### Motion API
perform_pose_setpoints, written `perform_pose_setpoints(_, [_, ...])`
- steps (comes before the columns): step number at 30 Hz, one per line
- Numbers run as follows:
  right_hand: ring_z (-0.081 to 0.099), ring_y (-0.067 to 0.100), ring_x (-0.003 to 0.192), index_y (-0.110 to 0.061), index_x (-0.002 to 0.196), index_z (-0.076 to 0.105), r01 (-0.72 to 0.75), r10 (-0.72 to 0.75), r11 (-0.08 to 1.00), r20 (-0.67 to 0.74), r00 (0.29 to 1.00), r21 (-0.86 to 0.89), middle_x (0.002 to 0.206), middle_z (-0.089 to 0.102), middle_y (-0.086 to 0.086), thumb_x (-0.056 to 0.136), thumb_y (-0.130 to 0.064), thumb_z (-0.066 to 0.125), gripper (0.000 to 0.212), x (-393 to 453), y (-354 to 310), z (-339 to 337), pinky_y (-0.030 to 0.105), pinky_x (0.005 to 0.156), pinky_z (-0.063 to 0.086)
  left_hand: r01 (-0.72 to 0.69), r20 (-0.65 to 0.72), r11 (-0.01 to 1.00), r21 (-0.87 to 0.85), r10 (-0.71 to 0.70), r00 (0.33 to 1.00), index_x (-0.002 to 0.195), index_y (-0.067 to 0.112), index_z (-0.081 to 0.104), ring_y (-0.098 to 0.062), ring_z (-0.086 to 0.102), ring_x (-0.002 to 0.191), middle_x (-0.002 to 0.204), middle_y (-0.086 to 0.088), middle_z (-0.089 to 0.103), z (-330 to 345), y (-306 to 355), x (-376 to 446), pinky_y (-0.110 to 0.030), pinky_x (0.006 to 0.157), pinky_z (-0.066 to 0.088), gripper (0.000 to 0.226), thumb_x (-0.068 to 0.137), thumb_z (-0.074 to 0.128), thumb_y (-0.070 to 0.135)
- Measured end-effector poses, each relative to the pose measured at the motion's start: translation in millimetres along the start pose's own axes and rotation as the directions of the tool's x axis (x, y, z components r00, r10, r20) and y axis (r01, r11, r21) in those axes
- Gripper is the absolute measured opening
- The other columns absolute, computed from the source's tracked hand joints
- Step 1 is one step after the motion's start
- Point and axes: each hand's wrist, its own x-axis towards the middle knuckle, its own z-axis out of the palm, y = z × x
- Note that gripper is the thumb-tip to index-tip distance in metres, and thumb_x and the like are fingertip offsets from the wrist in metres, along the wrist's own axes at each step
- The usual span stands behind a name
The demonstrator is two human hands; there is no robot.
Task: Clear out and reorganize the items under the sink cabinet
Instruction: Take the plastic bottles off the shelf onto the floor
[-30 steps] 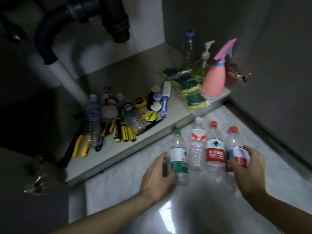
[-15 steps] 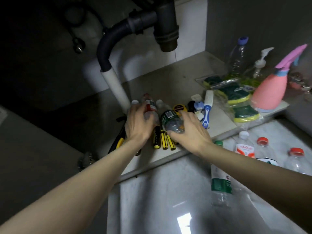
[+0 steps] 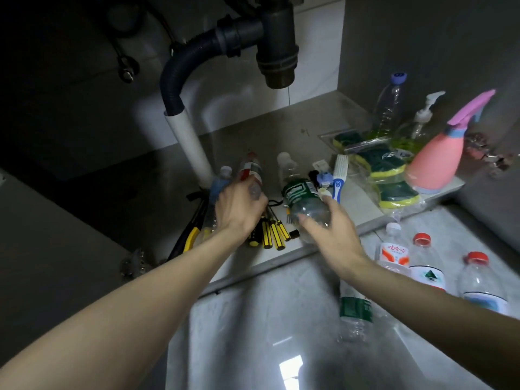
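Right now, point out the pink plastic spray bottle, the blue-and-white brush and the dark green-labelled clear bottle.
Pink plastic spray bottle (image 3: 434, 161), head view, body.
Blue-and-white brush (image 3: 337, 184), head view, handle.
Dark green-labelled clear bottle (image 3: 298, 192), head view, label.

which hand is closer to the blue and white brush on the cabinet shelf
Right. The right hand grips the green-label bottle just beside the brush, its fingertips close under the handle. The left hand is farther off, across that bottle, holding the red-label bottle.

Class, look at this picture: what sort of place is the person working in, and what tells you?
Most likely the cupboard under a sink: a drain trap with black hose hangs overhead, and sponges and a spray bottle sit below.
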Motion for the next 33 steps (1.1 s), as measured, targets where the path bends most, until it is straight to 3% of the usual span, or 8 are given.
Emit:
perform_pose_setpoints(6, [0.052, 0.005, 0.121, -0.039, 0.154, 0.029, -0.144, 0.154, 0.963, -0.026, 0.988, 0.227, 0.138, 0.049, -0.016, 0.074, -0.047, 0.069, 0.090, -72, 43, -61, 0.027, 0.087, 0.048, -0.139, -0.162, 0.919, -0.369, 0.084, 0.983, 0.135, 0.023, 0.063, -0.013, 0.053, 0.125, 0.147, 0.004, 0.054, 6, 23, -74, -0.019, 0.099, 0.036, 0.054, 0.083, 0.072, 0.033])
perform_pose_setpoints(9, [0.055, 0.001, 0.115, -0.038, 0.149, 0.035, -0.187, 0.222, 0.925, -0.073, 0.972, 0.331, 0.130, 0.053, -0.016, 0.078, -0.028, 0.073, 0.081, -105, 65, -78, 0.014, 0.072, 0.051, -0.213, -0.113, 0.836, -0.505, 0.181, 0.977, 0.140, 0.022, 0.058, -0.003, 0.047, 0.132, 0.149, 0.008, 0.048, 18, 33, -127, -0.020, 0.108, 0.037, 0.058, 0.085, 0.076, 0.027])
perform_pose_setpoints(12, [0.057, 0.002, 0.110, -0.038, 0.144, 0.038, -0.228, 0.288, 0.913, -0.140, 0.947, 0.337, 0.125, 0.055, -0.016, 0.073, -0.024, 0.076, 0.081, -134, 83, -90, 0.025, 0.083, 0.049, -0.223, -0.048, 0.783, -0.581, 0.241, 0.969, 0.142, 0.024, 0.053, -0.011, 0.049, 0.134, 0.151, 0.005, 0.047, 30, 42, -180, -0.029, 0.109, 0.042, 0.059, 0.087, 0.073, 0.031])
perform_pose_setpoints(16, [0.062, -0.004, 0.097, -0.046, 0.129, 0.044, -0.248, 0.343, 0.894, -0.214, 0.915, 0.373, 0.110, 0.059, -0.028, 0.063, -0.024, 0.070, 0.075, -165, 104, -107, 0.025, 0.076, 0.051, -0.165, 0.103, 0.774, -0.611, 0.285, 0.953, 0.140, 0.020, 0.057, -0.010, 0.048, 0.135, 0.152, 0.006, 0.046, 44, 39, -236, -0.026, 0.109, 0.043, 0.062, 0.088, 0.063, 0.053])
perform_pose_setpoints(19, [0.057, 0.004, 0.108, -0.045, 0.134, 0.038, -0.268, 0.341, 0.913, -0.216, 0.915, 0.309, 0.121, 0.053, -0.024, 0.079, -0.011, 0.079, 0.077, -184, 123, -117, 0.030, 0.086, 0.051, -0.043, 0.205, 0.756, -0.653, 0.231, 0.951, 0.146, 0.018, 0.051, -0.003, 0.042, 0.139, 0.153, 0.007, 0.044, 51, 28, -261, -0.018, 0.113, 0.036, 0.068, 0.089, 0.066, 0.052])
perform_pose_setpoints(23, [0.055, 0.001, 0.113, -0.048, 0.135, 0.038, -0.208, 0.221, 0.971, -0.101, 0.970, 0.120, 0.130, 0.050, -0.016, 0.077, 0.004, 0.079, 0.088, -206, 146, -123, 0.018, 0.089, 0.046, 0.117, 0.330, 0.813, -0.570, 0.096, 0.939, 0.150, 0.023, 0.039, 0.003, 0.039, 0.139, 0.154, 0.014, 0.037, 63, 13, -277, -0.010, 0.111, 0.028, 0.072, 0.088, 0.073, 0.032])
perform_pose_setpoints(28, [0.051, -0.002, 0.122, -0.051, 0.137, 0.034, -0.051, 0.059, 0.994, 0.089, 0.994, -0.098, 0.133, 0.044, -0.032, 0.069, -0.036, 0.078, 0.083, -213, 161, -125, 0.010, 0.094, 0.047, 0.171, 0.495, 0.887, -0.428, 0.072, 0.866, 0.156, 0.021, 0.028, -0.015, 0.046, 0.136, 0.153, 0.002, 0.038, 79, -3, -269, -0.036, 0.114, 0.040, 0.081, 0.089, 0.071, 0.039])
perform_pose_setpoints(33, [0.045, -0.005, 0.130, -0.046, 0.144, 0.031, 0.133, -0.054, 0.956, 0.290, 0.956, -0.261, 0.141, 0.040, -0.030, 0.072, -0.044, 0.075, 0.085, -207, 173, -135, 0.002, 0.097, 0.038, 0.142, 0.514, 0.893, -0.427, 0.110, 0.851, 0.151, 0.037, 0.031, -0.007, 0.053, 0.121, 0.137, 0.012, 0.047, 90, -2, -256, -0.031, 0.103, 0.048, 0.078, 0.086, 0.074, 0.037])
